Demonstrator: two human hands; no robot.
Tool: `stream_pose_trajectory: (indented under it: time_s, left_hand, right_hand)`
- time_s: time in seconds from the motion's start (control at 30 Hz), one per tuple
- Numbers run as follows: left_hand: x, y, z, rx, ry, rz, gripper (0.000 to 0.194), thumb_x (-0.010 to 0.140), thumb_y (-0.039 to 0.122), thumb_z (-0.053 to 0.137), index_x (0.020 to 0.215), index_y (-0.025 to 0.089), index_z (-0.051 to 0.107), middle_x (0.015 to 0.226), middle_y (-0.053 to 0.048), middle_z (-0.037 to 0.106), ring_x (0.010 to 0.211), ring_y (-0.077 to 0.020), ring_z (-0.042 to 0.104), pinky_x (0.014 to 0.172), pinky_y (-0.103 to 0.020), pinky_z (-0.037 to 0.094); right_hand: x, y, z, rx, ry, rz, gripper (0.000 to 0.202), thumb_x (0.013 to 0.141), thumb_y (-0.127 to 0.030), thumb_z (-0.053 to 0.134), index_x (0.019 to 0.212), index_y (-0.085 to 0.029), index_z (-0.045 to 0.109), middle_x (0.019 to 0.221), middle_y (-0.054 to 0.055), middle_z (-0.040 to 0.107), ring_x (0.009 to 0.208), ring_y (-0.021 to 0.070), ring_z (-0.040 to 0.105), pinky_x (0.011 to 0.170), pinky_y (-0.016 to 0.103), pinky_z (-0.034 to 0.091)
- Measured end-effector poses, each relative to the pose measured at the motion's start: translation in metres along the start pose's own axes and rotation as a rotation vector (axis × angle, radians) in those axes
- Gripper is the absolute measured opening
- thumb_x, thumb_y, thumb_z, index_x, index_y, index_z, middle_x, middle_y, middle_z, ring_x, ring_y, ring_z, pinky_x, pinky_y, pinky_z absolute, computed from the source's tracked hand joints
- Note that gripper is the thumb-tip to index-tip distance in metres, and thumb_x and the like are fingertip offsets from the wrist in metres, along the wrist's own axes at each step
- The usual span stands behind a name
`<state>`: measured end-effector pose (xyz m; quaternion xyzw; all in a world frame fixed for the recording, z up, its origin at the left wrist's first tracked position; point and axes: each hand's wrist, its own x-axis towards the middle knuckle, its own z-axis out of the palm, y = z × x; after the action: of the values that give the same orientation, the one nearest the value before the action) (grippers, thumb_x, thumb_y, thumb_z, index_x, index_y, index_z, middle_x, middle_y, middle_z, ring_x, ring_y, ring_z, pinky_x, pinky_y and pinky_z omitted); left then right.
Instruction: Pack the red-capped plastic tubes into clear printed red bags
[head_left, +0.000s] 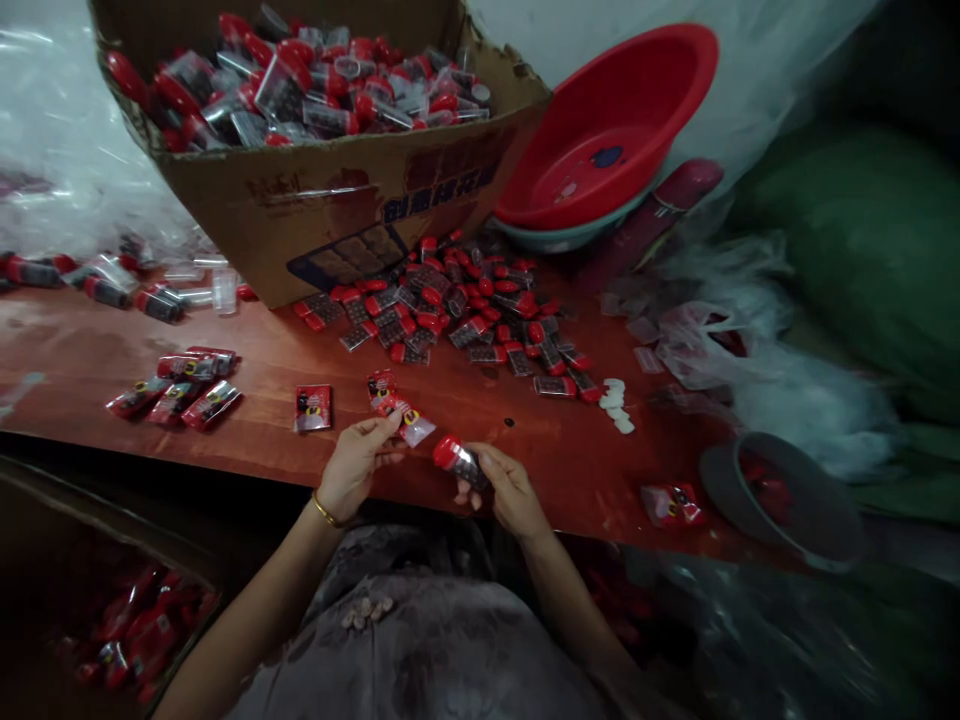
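Between the thumb and fingers of my left hand [358, 462] is a small red printed packet [412, 422] with a yellow mark and a clear end. Another red packet [381, 386] lies just behind it, partly overlapped. My right hand [511, 488] grips a small clear bottle with a red cap [459, 462], dark inside, tilted with its cap toward the packet. The bottle and packet are close but apart. To the left, a flat square red packet [313, 408] rests on the wooden table. Beyond my hands spreads a pile of similar red-capped bottles [450, 300].
A cardboard box [337, 215] full of bottles stands at the back. Filled packets [184, 388] lie at left. Red basin [607, 130], white pieces [616, 405], plastic bags [795, 390] and a grey basket [799, 500] are at right. Below left, another box holds red packages [142, 630].
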<state>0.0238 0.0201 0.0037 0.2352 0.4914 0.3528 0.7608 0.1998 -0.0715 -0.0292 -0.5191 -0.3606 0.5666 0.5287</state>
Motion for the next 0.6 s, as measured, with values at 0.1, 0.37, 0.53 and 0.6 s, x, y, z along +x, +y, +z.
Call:
stream_pose_trajectory:
  time_s: [0.1,0.37,0.53,0.6]
  left_hand:
    - [-0.003,-0.001,0.001,0.041,-0.011,0.023,0.042,0.043,0.045,0.084,0.062,0.012,0.066,0.061,-0.002,0.065,0.053,-0.0091,0.058,0.047,-0.018,0.046]
    - [-0.009,-0.003,0.001,0.11,-0.049,0.098,0.041,0.047,0.047,0.081,0.056,0.012,0.062,0.06,0.0,0.064,0.05,-0.0071,0.055,0.047,-0.016,0.044]
    - [-0.007,-0.005,-0.001,0.103,-0.035,0.108,0.041,0.046,0.046,0.082,0.061,0.012,0.065,0.059,-0.001,0.064,0.05,-0.0079,0.057,0.046,-0.016,0.043]
    - [-0.006,-0.005,-0.002,0.105,-0.034,0.102,0.042,0.047,0.046,0.082,0.064,0.011,0.066,0.061,-0.001,0.064,0.051,-0.0084,0.057,0.045,-0.017,0.043]
  right_hand:
    - [0.0,-0.003,0.007,0.006,-0.008,0.08,0.047,0.077,-0.06,0.053,0.093,-0.016,0.062,0.05,-0.002,0.058,0.039,0.0103,0.055,0.031,0.016,0.032]
    - [0.008,-0.012,0.021,-0.089,0.007,0.118,0.045,0.08,-0.058,0.05,0.077,-0.014,0.06,0.043,-0.005,0.052,0.034,0.007,0.05,0.028,0.013,0.026]
    - [0.01,-0.013,0.027,-0.011,0.077,0.107,0.044,0.077,-0.058,0.054,0.078,-0.014,0.06,0.044,-0.005,0.053,0.033,0.0062,0.05,0.028,0.012,0.027]
    - [0.011,-0.013,0.029,0.013,0.077,0.122,0.044,0.076,-0.058,0.055,0.074,-0.014,0.059,0.044,-0.005,0.053,0.032,0.0061,0.05,0.027,0.012,0.026]
